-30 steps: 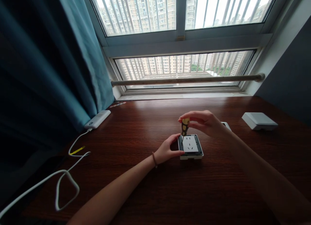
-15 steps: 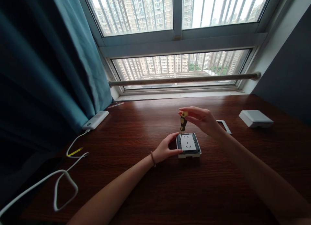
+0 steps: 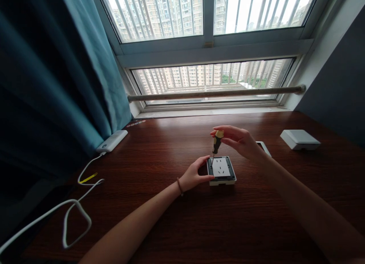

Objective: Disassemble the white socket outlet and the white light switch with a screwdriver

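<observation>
A wall socket [image 3: 221,168] with a white face and dark surround sits in a white box on the brown table. My left hand [image 3: 195,175] grips its left side, thumb at the near edge and fingers at the far corner. My right hand [image 3: 235,139] holds a screwdriver [image 3: 217,143] with a black and yellow handle from above. The screwdriver leans slightly, its tip down at the socket's left side, where a screw seems to sit. Behind my right wrist lies a white frame [image 3: 265,148], partly hidden.
At the right stands another white box [image 3: 300,138]. On the left, a white power strip [image 3: 112,141] lies by the blue curtain [image 3: 111,89], its white cable [image 3: 71,201] looping over the table [image 3: 171,142]. A yellow strip [image 3: 89,178] lies by the cable. A window rail [image 3: 213,93] runs behind.
My right hand has shifted slightly right, and its fingers have changed position on the screwdriver's handle, which tilts a little more. My left hand and the socket have stayed put.
</observation>
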Motion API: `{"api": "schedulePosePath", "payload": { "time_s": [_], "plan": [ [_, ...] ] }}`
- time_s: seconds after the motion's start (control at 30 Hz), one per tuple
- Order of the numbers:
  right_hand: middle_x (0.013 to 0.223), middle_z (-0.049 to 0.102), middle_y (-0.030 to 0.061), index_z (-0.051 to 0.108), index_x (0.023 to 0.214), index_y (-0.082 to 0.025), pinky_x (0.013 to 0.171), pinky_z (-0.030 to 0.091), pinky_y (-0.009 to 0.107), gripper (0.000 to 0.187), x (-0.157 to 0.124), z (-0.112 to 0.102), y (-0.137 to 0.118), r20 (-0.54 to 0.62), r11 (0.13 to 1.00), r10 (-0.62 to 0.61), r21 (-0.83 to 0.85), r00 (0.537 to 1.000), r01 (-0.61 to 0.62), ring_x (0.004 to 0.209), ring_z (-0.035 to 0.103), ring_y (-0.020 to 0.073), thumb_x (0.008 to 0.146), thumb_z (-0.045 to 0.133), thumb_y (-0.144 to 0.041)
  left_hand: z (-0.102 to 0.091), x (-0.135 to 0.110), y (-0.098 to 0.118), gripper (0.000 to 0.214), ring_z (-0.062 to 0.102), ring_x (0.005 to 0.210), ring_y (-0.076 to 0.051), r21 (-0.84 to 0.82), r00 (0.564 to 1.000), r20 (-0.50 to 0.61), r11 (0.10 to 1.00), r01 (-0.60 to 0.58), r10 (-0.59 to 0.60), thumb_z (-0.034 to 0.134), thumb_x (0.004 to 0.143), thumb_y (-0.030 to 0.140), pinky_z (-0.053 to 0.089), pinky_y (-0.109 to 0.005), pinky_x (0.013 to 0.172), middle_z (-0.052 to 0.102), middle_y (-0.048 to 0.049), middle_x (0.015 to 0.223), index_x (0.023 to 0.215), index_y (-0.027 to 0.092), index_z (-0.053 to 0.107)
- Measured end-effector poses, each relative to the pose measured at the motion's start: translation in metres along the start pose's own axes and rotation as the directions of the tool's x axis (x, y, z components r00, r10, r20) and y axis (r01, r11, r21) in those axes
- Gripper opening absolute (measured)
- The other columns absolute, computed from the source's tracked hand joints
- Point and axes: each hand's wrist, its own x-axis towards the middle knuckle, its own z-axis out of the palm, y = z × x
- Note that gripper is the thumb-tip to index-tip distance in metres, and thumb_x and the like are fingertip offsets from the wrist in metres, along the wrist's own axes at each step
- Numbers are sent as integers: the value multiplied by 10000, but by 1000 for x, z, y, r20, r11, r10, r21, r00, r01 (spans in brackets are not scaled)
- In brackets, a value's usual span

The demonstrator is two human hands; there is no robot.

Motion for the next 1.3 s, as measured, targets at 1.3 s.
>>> {"api": "schedulePosePath", "payload": {
  "time_s": [1.3],
  "plan": [
    [967,595,36,648,958,-229,835,511,370,221,-2,14,-3,-309,976,-86,-217,947,18,927,590,187,738,668,-233,-3,3,4,777,372,1269,-279,-102,1000,2,995,-11,11,755,630,223,273,-455,1079,406,-117,1375,1313,212,386]
  ]
}}
